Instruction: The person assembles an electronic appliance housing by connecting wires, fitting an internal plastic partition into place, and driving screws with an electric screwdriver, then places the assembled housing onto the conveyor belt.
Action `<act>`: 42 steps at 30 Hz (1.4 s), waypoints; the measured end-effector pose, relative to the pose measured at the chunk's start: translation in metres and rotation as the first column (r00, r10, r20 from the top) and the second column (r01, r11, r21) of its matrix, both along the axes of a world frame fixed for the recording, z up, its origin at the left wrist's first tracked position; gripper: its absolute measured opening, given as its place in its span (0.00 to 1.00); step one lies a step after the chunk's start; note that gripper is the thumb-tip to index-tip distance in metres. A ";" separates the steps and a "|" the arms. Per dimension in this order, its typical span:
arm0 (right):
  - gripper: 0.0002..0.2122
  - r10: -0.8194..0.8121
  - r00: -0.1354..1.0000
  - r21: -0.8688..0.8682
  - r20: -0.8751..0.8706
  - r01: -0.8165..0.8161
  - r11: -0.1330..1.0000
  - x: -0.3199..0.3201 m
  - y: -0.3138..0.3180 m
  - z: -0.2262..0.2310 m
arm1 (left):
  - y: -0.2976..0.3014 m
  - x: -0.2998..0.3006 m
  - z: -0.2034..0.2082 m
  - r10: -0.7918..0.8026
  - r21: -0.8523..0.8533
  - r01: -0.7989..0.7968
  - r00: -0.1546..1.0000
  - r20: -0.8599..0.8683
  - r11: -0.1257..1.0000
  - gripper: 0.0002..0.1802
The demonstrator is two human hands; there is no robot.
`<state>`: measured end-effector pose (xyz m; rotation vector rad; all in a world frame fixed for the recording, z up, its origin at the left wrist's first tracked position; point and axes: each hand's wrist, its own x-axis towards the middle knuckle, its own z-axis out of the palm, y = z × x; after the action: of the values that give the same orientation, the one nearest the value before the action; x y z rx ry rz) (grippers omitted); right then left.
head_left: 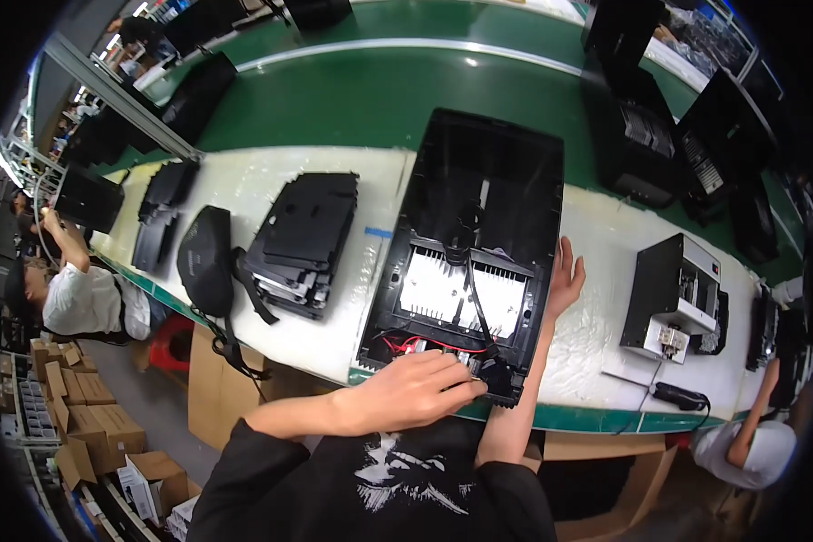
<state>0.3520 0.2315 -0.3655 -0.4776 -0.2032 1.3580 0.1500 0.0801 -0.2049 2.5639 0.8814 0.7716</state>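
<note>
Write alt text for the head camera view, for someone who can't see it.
A person's left hand pinches wires at the near edge of a large open black panel on a white workbench, while the right hand steadies its right side. Stacked black covers lie to the left.

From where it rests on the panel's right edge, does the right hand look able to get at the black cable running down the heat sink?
Probably yes. The right hand lies open against the black panel edge, beside the black cable; nothing covers it. The left hand works lower, at the near corner.
</note>
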 end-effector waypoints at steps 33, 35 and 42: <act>0.32 0.347 -0.202 -0.392 0.916 -0.634 0.666 -0.046 -0.009 0.159 | 0.016 -0.039 -0.015 0.520 -0.231 -0.466 0.761 0.389 0.854 0.03; 0.31 0.423 -0.193 -0.448 0.885 -0.600 0.663 -0.057 -0.011 0.164 | 0.017 -0.040 -0.017 0.520 -0.243 -0.460 0.767 0.377 0.854 0.03; 0.27 0.335 0.320 -0.029 0.886 -0.683 0.730 -0.066 -0.039 0.167 | 0.016 -0.041 -0.019 0.528 -0.237 -0.472 0.753 0.392 0.849 0.03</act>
<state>0.2864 0.1925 -0.1984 -0.7931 -1.5743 1.5499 0.1090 0.0966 -0.2241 1.9107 1.4195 1.3417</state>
